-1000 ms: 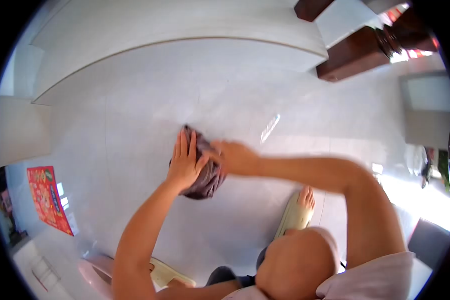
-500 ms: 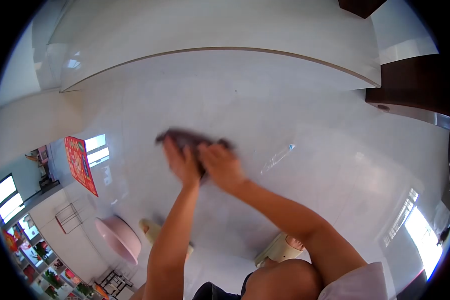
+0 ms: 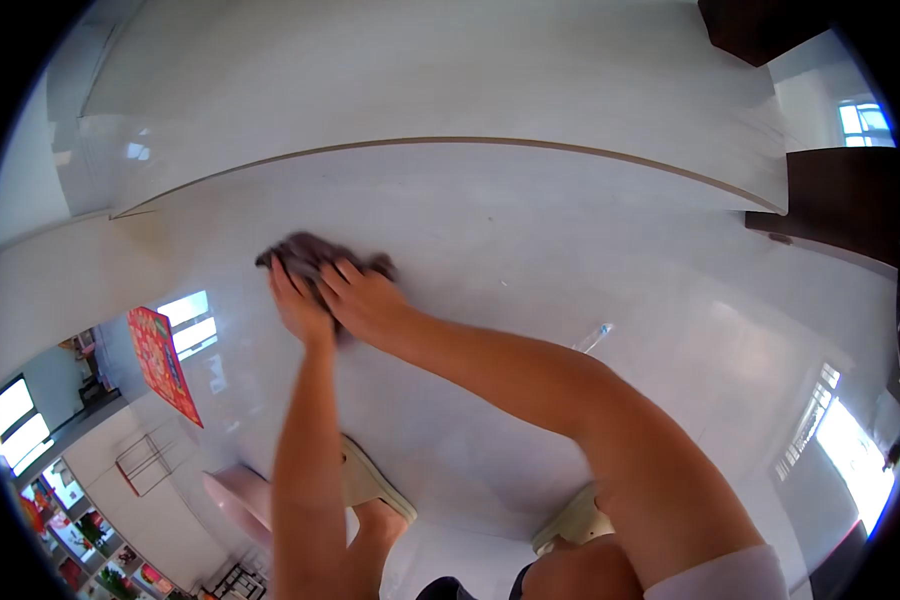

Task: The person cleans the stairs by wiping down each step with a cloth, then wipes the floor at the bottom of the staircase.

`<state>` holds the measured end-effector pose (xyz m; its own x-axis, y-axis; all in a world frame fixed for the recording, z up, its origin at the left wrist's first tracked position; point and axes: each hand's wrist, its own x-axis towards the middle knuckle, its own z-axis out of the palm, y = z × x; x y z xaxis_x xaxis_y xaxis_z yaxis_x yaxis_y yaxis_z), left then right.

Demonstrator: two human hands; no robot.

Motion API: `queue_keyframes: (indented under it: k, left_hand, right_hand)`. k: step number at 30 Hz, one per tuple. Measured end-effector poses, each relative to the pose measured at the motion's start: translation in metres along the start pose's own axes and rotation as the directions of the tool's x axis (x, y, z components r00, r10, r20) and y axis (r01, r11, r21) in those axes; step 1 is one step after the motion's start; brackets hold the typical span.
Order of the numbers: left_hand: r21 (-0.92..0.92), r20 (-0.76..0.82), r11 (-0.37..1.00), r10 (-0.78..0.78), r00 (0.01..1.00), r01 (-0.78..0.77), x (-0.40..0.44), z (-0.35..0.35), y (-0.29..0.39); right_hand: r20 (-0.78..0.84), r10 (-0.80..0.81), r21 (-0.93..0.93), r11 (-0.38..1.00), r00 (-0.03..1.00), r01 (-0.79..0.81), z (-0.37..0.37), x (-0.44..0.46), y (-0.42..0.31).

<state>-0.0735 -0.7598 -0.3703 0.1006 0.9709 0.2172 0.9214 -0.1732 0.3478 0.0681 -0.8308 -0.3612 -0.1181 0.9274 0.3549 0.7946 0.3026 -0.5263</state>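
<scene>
A bunched dark brown cloth (image 3: pixel 308 250) lies on the glossy pale floor (image 3: pixel 530 400), under both of my hands. My left hand (image 3: pixel 302 308) presses on its left part, fingers pointing away from me. Close beside it, my right hand (image 3: pixel 362 300) has its fingers bent over the cloth's right part. Some cloth sticks out past the fingertips and to the right of my right hand. The palms hide its near side.
A clear plastic strip (image 3: pixel 596 337) lies right of my hands, partly behind my right forearm. Ahead rises a pale wall or panel (image 3: pixel 450 90) with a brown lower edge. Dark wooden furniture (image 3: pixel 840 205) stands right; a pink basin (image 3: pixel 238 492) and red patterned sheet (image 3: pixel 160 360) are left.
Both hands and the cloth have slid left across the floor. The camera view has shifted, and my left foot in its slipper shows more beside my left forearm.
</scene>
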Motion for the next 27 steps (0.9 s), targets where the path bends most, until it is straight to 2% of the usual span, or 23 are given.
queue_keyframes:
  k: [1,2,3,5,8,10,12,13,14,17,20,21,22,25,26,27]
  left_hand:
    - [0.077,0.049,0.988,-0.14,0.989,0.136,0.033,0.006,0.0]
    - [0.144,0.048,0.987,-0.081,0.996,0.074,0.062,0.019,-0.006]
    - [0.086,0.066,0.996,-0.02,0.998,0.014,0.084,0.022,0.012]
    - [0.162,0.123,0.986,-0.053,0.991,0.033,0.112,0.039,0.053]
    - [0.21,-0.002,0.976,-0.059,0.998,0.058,0.086,0.047,0.1]
    - [0.178,0.01,0.981,0.077,0.997,-0.077,0.062,0.052,0.119]
    - [0.148,0.007,0.98,0.137,0.991,-0.136,0.031,0.054,0.158]
    - [0.13,0.004,0.979,0.156,0.988,-0.155,0.018,0.056,0.178]
    - [0.068,0.011,0.974,0.214,0.977,-0.215,0.004,0.056,0.196]
    - [-0.067,0.085,0.935,0.352,0.932,-0.347,-0.043,0.054,0.244]
    - [-0.173,0.066,0.832,0.544,0.836,-0.528,-0.076,0.062,0.275]
    - [-0.221,0.043,0.783,0.603,0.797,-0.581,-0.086,0.064,0.285]
    - [-0.295,0.097,0.745,0.646,0.757,-0.598,-0.093,0.063,0.293]
    - [-0.56,-0.008,0.465,0.825,0.566,-0.686,-0.103,0.069,0.307]
    - [-0.631,-0.036,0.397,0.843,0.537,-0.666,-0.105,0.072,0.306]
    - [-0.629,-0.04,0.453,0.793,0.608,-0.632,-0.104,0.072,0.3]
  right_hand:
    - [-0.038,0.093,0.016,0.996,0.995,-0.093,0.013,0.026,0.002]
    - [0.02,0.194,0.062,0.979,0.981,-0.195,0.014,0.048,0.007]
    - [0.043,0.277,0.053,0.959,0.96,-0.279,0.008,0.058,0.016]
    - [0.075,0.441,0.031,0.896,0.895,-0.444,-0.009,0.072,0.037]
    - [0.147,0.389,0.044,0.916,0.91,-0.398,-0.052,0.04,0.07]
    - [0.097,0.421,0.146,0.89,0.902,-0.432,-0.085,0.008,0.071]
    - [0.025,0.479,0.067,0.875,0.877,-0.48,-0.087,-0.034,0.078]
    - [-0.016,0.509,0.099,0.858,0.861,-0.505,-0.098,-0.053,0.081]
    - [-0.056,0.538,0.133,0.839,0.841,-0.528,-0.111,-0.072,0.083]
    - [-0.037,0.617,0.17,0.779,0.786,-0.604,-0.153,-0.121,0.083]
    - [-0.001,0.715,0.201,0.685,0.699,-0.701,-0.18,-0.165,0.078]
    - [0.012,0.753,0.216,0.641,0.658,-0.737,-0.186,-0.176,0.075]
    - [0.027,0.788,0.233,0.593,0.615,-0.771,-0.191,-0.187,0.071]
    - [-0.006,0.832,0.358,0.52,0.555,-0.776,-0.197,-0.21,0.057]
    - [-0.048,0.825,0.36,0.541,0.564,-0.76,-0.196,-0.214,0.055]
    - [-0.125,0.767,0.29,0.634,0.629,-0.716,-0.192,-0.214,0.057]
